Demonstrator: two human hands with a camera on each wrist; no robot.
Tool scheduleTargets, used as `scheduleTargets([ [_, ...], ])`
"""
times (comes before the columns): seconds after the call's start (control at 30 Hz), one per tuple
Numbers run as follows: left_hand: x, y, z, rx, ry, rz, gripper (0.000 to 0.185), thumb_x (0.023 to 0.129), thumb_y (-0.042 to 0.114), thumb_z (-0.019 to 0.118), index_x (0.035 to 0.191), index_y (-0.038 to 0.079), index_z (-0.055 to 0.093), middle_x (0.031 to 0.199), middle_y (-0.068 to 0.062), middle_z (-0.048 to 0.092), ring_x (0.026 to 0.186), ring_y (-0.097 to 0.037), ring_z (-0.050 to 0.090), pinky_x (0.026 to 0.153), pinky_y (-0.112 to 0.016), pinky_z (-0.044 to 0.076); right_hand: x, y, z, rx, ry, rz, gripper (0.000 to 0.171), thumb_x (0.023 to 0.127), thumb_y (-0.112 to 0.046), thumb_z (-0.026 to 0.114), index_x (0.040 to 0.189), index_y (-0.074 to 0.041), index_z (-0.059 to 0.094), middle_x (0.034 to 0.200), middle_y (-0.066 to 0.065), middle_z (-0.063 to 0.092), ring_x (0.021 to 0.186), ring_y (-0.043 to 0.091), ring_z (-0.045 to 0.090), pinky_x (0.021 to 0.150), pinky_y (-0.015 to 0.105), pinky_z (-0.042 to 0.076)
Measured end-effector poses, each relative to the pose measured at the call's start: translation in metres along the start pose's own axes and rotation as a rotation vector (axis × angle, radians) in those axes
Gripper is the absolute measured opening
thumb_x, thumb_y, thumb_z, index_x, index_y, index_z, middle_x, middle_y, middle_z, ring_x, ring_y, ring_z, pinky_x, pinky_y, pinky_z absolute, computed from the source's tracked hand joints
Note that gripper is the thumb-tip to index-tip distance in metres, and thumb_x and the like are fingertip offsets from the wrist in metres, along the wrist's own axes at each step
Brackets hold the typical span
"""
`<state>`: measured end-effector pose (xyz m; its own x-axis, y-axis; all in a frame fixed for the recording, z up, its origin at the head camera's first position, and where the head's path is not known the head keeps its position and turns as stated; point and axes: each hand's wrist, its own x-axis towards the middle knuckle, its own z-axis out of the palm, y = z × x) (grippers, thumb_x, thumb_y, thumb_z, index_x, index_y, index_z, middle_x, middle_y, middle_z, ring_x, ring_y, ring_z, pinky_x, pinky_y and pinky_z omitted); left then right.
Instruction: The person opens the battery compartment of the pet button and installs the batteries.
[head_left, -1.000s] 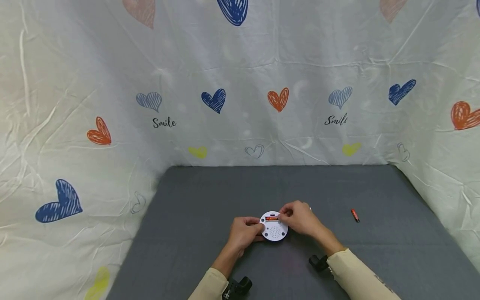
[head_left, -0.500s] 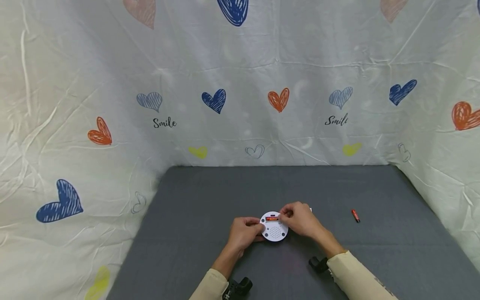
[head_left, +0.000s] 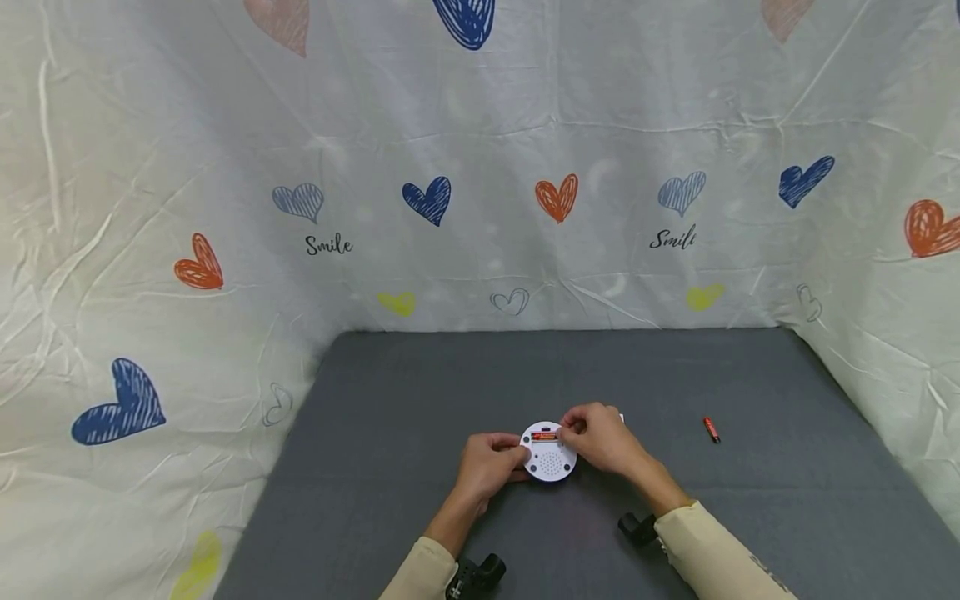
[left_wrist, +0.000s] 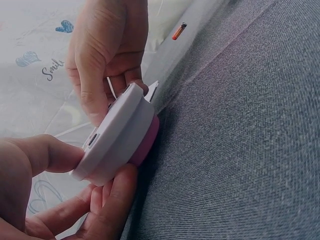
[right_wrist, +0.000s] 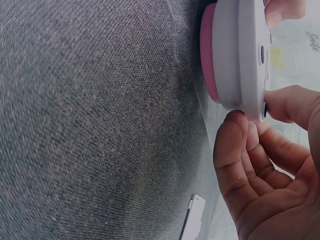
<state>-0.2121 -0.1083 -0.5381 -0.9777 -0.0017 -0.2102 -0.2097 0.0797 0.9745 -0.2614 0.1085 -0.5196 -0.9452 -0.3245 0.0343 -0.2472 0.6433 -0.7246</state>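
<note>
A round white device [head_left: 551,462] with a speaker grille and small dark feet faces up in the head view, its battery slot uncovered. A red battery [head_left: 544,436] lies in that slot. From the wrists its pink underside [right_wrist: 209,55] shows. My left hand [head_left: 486,469] grips the left edge, thumb on the white face and fingers beneath. At the upper right edge my right hand [head_left: 602,437] pinches the device, its thumb [right_wrist: 290,102] by the slot end and its fingers curled under the rim. The right fingertips partly hide the battery's end.
A loose red battery [head_left: 711,430] lies on the grey cloth-covered table [head_left: 420,392] to the right. Behind my right hand lies a small flat white piece [right_wrist: 194,218], mostly hidden in the head view. A white curtain with hearts [head_left: 480,150] encloses the table.
</note>
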Motion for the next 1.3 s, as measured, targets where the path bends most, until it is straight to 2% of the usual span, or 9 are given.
scheduleTargets([
  [0.57, 0.001, 0.002, 0.0, -0.004, 0.004, 0.0, 0.031, 0.091, 0.003, 0.076, 0.12, -0.01, 0.076, 0.103, -0.017, 0.079, 0.083, -0.02, 0.079, 0.073, -0.035, 0.071, 0.001, -0.001, -0.001, -0.045, 0.017, -0.035, 0.007, 0.099, -0.013, 0.077, 0.096, -0.008, 0.081, 0.079, -0.006, 0.072, 0.069, 0.006, 0.059, 0.06, 0.022, 0.049],
  [0.8, 0.001, 0.001, 0.0, -0.022, 0.001, -0.004, 0.032, 0.091, 0.002, 0.075, 0.12, -0.011, 0.075, 0.102, -0.018, 0.079, 0.083, -0.02, 0.079, 0.074, -0.035, 0.071, -0.001, 0.001, -0.004, -0.073, 0.012, -0.044, 0.008, 0.101, -0.018, 0.077, 0.099, -0.012, 0.082, 0.082, -0.007, 0.073, 0.072, 0.005, 0.06, 0.063, 0.024, 0.052],
  [1.07, 0.0, 0.0, 0.001, -0.025, 0.007, -0.005, 0.031, 0.09, 0.0, 0.074, 0.119, -0.011, 0.074, 0.101, -0.017, 0.078, 0.081, -0.02, 0.078, 0.073, -0.036, 0.071, -0.005, 0.005, -0.024, -0.133, 0.055, -0.05, 0.008, 0.101, -0.019, 0.075, 0.099, -0.017, 0.082, 0.087, -0.007, 0.075, 0.08, 0.008, 0.064, 0.074, 0.032, 0.057],
  [1.3, -0.001, -0.001, 0.0, -0.024, 0.007, -0.008, 0.032, 0.09, 0.0, 0.074, 0.119, -0.011, 0.074, 0.101, -0.017, 0.078, 0.081, -0.02, 0.078, 0.074, -0.036, 0.071, -0.01, 0.016, -0.05, -0.209, 0.087, -0.1, 0.006, 0.1, -0.014, 0.075, 0.099, -0.014, 0.081, 0.087, -0.005, 0.075, 0.079, 0.009, 0.064, 0.07, 0.033, 0.057],
])
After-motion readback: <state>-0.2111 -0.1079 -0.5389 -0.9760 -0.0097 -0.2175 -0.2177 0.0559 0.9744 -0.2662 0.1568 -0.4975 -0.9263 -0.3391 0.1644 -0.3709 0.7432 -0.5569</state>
